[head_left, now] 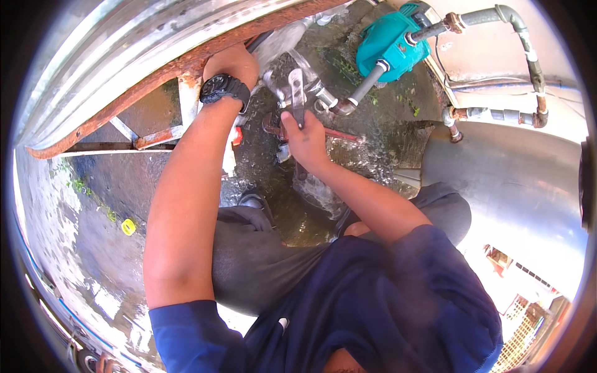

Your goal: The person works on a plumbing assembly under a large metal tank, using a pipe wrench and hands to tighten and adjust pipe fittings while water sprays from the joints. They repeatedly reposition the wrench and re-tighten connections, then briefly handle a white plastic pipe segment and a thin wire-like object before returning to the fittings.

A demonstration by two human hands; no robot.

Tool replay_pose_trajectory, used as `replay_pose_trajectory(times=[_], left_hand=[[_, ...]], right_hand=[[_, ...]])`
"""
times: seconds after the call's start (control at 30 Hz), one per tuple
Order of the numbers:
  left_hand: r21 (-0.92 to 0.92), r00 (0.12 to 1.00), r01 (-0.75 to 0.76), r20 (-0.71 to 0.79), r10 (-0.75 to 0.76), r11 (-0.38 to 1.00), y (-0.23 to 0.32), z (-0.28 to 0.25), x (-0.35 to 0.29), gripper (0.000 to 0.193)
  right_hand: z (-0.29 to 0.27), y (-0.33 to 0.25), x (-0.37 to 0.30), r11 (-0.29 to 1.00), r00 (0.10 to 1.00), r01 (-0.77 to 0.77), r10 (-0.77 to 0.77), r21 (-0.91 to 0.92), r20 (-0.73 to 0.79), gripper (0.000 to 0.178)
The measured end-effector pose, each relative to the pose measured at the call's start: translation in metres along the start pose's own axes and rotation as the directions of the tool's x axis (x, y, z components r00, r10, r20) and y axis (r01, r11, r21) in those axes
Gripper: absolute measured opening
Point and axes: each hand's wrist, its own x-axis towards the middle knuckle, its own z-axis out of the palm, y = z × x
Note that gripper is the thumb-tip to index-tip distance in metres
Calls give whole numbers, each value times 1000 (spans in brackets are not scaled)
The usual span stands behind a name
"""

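My right hand point(305, 142) is closed around a metal wrench point(296, 87), its thumb along the shaft and the wrench's ring-shaped head pointing away from me. Beneath that hand, a red pipe wrench point(345, 135) lies crosswise among wet metal pipe fittings point(324, 96). My left hand point(233, 64), with a black watch point(222, 89) at the wrist, reaches to the rusty beam's edge. Its fingers are hidden from view, and a dark object point(256, 41) shows just past it. A grey pipe point(368, 84) leads from the fittings up to a teal pump point(390, 46).
A rusty beam point(140, 96) under corrugated metal sheet overhangs the left side. To the right stand a shiny metal tank point(504, 168) and pipework point(528, 56) by the wall. Water point(317, 193) spreads over the concrete floor. A yellow ring-shaped piece point(128, 227) lies at left.
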Motion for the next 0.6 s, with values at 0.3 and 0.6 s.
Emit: replay_pose_trajectory(times=[0.3, 0.6], left_hand=[[-1, 988, 103, 114, -102, 995, 5, -9, 0, 46], [35, 991, 83, 99, -86, 996, 5, -7, 2, 45]], right_hand=[[-59, -62, 55, 935, 987, 154, -164, -318, -3, 44], [-83, -117, 127, 973, 963, -225, 230, -54, 143, 27]])
